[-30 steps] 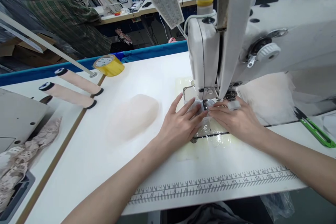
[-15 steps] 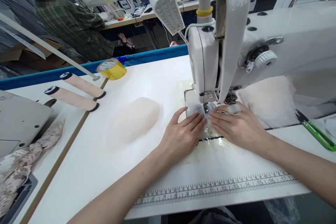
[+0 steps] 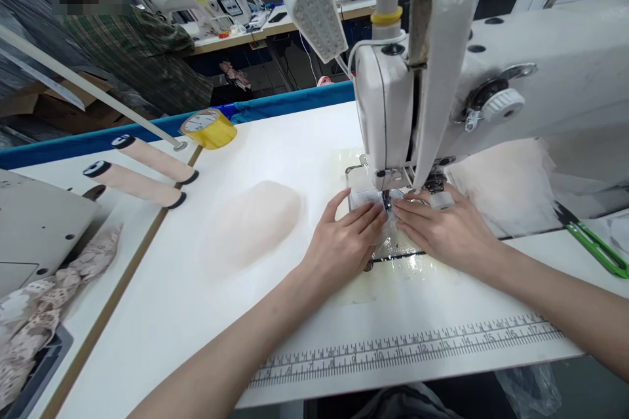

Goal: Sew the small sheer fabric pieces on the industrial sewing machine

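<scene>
A small piece of pale sheer fabric (image 3: 362, 199) lies at the presser foot (image 3: 387, 201) of the white sewing machine (image 3: 386, 111). From the left, my left hand (image 3: 346, 236) rests its outstretched fingers on this piece, with one digit pointing up along its left edge. My right hand (image 3: 442, 226) lies flat on the other side of the foot, fingers extended and close together, tips touching the fabric near the needle. Its thumb is hidden. What lies beneath the fingertips cannot be made out. A sheer beige fabric piece (image 3: 260, 222) sits on the white table (image 3: 221, 314) to the left.
Two beige thread spools (image 3: 135, 184) and a yellow tape roll (image 3: 209, 128) are at the back left. Green-handled snips (image 3: 594, 245) lie at the right, by stacked pale fabric (image 3: 506, 183). Lace (image 3: 63, 294) lies at far left. Another person (image 3: 132, 59) sits beyond the table.
Both hands keep almost the same place at the presser foot, with only slight finger shifts. The view has tilted a little. The beige piece on the table stays put.
</scene>
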A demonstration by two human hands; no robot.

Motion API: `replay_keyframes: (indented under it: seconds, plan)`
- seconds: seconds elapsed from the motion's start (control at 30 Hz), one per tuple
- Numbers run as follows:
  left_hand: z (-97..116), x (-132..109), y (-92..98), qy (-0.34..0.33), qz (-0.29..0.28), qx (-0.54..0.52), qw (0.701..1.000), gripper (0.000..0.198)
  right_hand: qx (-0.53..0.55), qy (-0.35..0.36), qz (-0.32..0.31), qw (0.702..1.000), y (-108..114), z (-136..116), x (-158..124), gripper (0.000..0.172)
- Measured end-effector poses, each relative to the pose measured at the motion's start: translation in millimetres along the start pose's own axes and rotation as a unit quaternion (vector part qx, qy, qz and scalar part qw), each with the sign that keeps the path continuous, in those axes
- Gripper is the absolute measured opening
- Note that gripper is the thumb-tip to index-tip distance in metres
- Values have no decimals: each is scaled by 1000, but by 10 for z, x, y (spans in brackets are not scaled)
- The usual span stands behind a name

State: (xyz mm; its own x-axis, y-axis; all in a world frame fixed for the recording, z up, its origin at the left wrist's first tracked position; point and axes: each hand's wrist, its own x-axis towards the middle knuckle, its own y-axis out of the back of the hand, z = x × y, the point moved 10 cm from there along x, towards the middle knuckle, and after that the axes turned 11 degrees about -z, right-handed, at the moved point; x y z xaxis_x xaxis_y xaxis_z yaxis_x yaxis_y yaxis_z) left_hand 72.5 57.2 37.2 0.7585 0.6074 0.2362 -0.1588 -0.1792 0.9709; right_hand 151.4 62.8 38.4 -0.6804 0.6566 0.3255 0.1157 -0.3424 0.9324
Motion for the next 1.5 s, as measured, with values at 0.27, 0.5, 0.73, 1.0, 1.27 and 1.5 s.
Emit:
replay_keyframes:
  seconds: [0.27, 0.5, 0.73, 1.0, 1.27, 1.5]
  plan:
    - [-13, 11, 4, 1, 4, 1, 1000, 30, 0, -3, -7, 1000, -4, 6, 18, 24]
    - [-46, 10, 17, 13, 9, -3, 1000, 28, 7, -1, -9, 1000, 1, -1, 20, 26]
    - [-121, -5, 40, 61, -15, 31, 998, 61, 1, 3, 36, 999, 129, 16, -27, 25]
    - [-60, 12, 175, 22, 30, 53, 998, 24, 103, 40, 33, 993, 226, -216, -26, 36]
    - [-101, 27, -11, -14, -29, 5, 999, 30, 121, 38, -22, 992, 141, -321, -23, 35]
    - [-28, 52, -52, -21, -48, -29, 998, 37, 79, -37, -62, 994, -7, -58, -12, 21]
